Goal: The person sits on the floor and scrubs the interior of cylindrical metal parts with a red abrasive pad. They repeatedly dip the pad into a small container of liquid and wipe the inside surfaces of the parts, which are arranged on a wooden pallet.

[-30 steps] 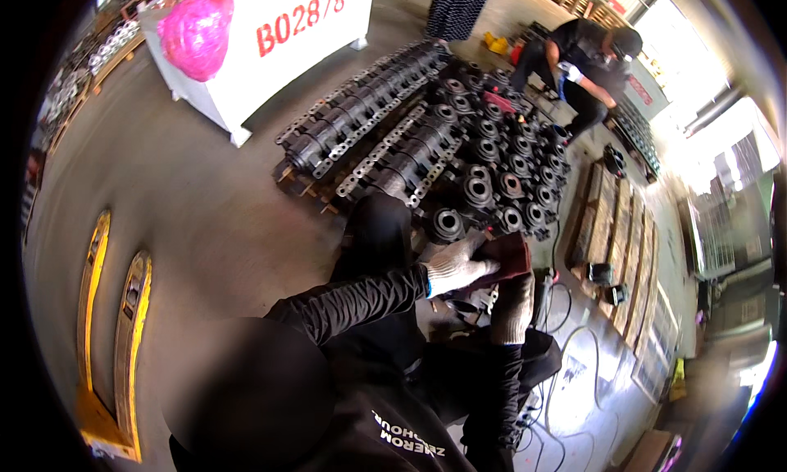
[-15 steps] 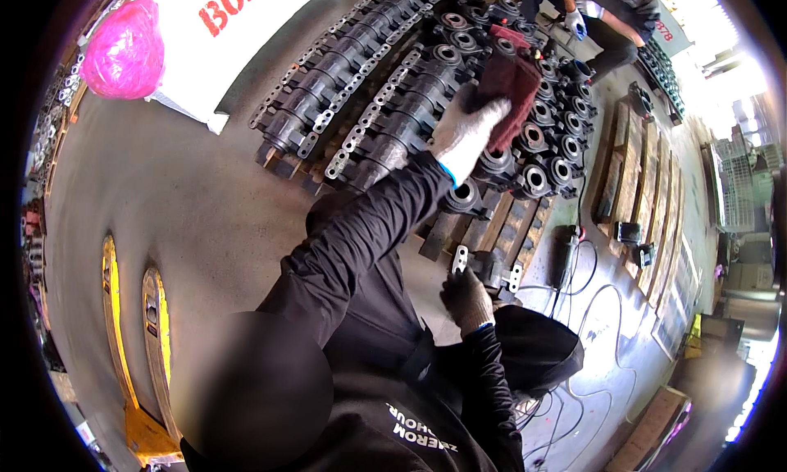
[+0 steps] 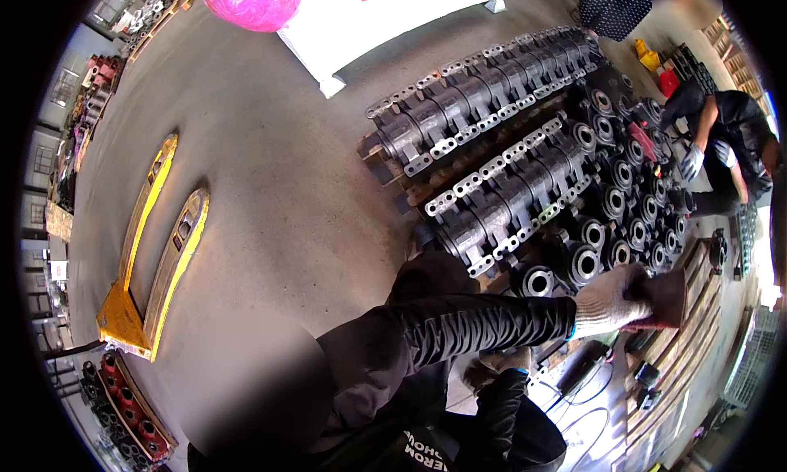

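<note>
The white-gloved left hand (image 3: 611, 301), fingers clamped on a dark red rag (image 3: 660, 298), had dropped back beside the black cast-metal housings (image 3: 586, 263); right-hand fingers unseen.

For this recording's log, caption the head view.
Gloved left hand presses dark red cloth beside black cast metal housings on wooden pallet.

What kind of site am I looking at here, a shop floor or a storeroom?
Most likely a factory or foundry shop floor. Rows of dark cast-metal housings lie stacked on a wooden pallet on bare concrete, and a yellow pallet jack stands nearby. The person's gloved left hand holds a dark red cloth beside the castings.
</note>
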The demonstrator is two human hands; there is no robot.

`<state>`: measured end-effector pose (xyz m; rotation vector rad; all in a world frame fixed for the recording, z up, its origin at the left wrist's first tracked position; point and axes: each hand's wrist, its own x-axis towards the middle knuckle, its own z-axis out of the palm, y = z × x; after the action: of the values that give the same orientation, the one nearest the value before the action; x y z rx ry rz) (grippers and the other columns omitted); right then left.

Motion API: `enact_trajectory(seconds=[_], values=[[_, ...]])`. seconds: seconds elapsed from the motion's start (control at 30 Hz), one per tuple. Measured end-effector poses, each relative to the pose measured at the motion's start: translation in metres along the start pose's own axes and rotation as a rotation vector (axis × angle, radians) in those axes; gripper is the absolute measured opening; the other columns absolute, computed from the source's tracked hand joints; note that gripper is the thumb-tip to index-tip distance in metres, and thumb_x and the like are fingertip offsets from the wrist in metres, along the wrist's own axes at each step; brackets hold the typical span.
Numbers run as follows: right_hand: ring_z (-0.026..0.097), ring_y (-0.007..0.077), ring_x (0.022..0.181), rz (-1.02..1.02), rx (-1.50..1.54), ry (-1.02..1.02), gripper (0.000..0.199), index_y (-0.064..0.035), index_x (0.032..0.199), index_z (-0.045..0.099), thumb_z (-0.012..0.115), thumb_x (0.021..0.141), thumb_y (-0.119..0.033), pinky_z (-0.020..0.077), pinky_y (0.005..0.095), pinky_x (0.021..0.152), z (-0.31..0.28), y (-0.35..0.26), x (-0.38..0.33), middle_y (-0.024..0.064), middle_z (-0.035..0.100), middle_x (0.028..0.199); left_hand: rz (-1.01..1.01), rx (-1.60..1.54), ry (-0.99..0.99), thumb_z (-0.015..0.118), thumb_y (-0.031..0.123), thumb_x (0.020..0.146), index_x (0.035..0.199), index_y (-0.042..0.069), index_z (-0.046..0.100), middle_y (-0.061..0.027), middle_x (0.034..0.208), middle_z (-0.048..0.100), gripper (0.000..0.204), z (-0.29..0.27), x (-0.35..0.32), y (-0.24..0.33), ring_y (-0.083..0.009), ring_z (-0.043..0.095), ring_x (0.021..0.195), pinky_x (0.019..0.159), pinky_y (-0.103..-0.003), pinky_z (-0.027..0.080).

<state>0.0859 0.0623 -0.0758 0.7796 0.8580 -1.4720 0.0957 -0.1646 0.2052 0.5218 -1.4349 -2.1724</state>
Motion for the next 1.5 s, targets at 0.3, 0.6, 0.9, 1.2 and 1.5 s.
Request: enact_trajectory(seconds=[0.3,0.6,0.9,1.2,1.5], values=[[0.056,0.0299,0.121,0.067,-0.111,0.046,0.05,-0.01,0.123,0.061,0.066,0.089,-0.046,0.0485,0.0507,0.103,0.022,0.036,-0.001,0.0108,0.065,0.121,0.048,0.067,0.008,0.076,0.027,0.084,0.115,-0.003,0.061,-0.0199,0.099,0.067,0.045,-0.016,0.007,-0.003,-0.0289,0.068,0.094,0.083,-0.04,0.053],[0.061,0.0322,0.118,0.006,-0.231,0.111,0.044,-0.01,0.121,0.064,0.068,0.088,-0.039,0.0498,0.0536,0.103,0.045,0.047,-0.05,0.0108,0.068,0.119,0.018,-0.066,-0.025,0.074,0.026,0.087,0.116,-0.003,0.06,-0.0206,0.103,0.068,0.043,-0.023,0.0,0.027,-0.0321,0.069,0.099,0.085,-0.041,0.053],[0.069,0.0271,0.093,-0.102,-0.207,0.156,0.025,-0.0071,0.101,0.067,0.072,0.084,-0.025,0.0583,0.0474,0.083,0.036,0.057,-0.123,0.0088,0.071,0.092,0.017,-0.019,0.033,0.075,0.028,0.086,0.125,0.0,0.061,-0.0199,0.11,0.069,0.05,-0.033,0.002,0.031,-0.0303,0.069,0.106,0.092,-0.04,0.053],[0.059,0.013,0.07,-0.291,-0.822,0.168,0.013,-0.0073,0.103,0.066,0.068,0.092,-0.015,0.0489,0.0274,0.064,0.204,0.036,-0.121,0.0009,0.063,0.083,0.042,-0.096,0.043,0.076,0.029,0.085,0.122,0.0,0.061,-0.0181,0.108,0.069,0.049,-0.054,-0.003,0.047,-0.0299,0.069,0.104,0.093,-0.038,0.053],[0.053,0.0087,0.059,-0.272,-1.061,0.101,0.013,-0.0139,0.094,0.069,0.068,0.096,-0.026,0.0421,0.0257,0.053,0.337,0.038,0.003,-0.0057,0.058,0.07,-0.06,-0.248,0.098,0.079,0.025,0.088,0.136,-0.001,0.054,-0.0141,0.115,0.069,0.059,-0.095,-0.003,0.084,-0.0181,0.067,0.102,0.093,-0.032,0.053]])
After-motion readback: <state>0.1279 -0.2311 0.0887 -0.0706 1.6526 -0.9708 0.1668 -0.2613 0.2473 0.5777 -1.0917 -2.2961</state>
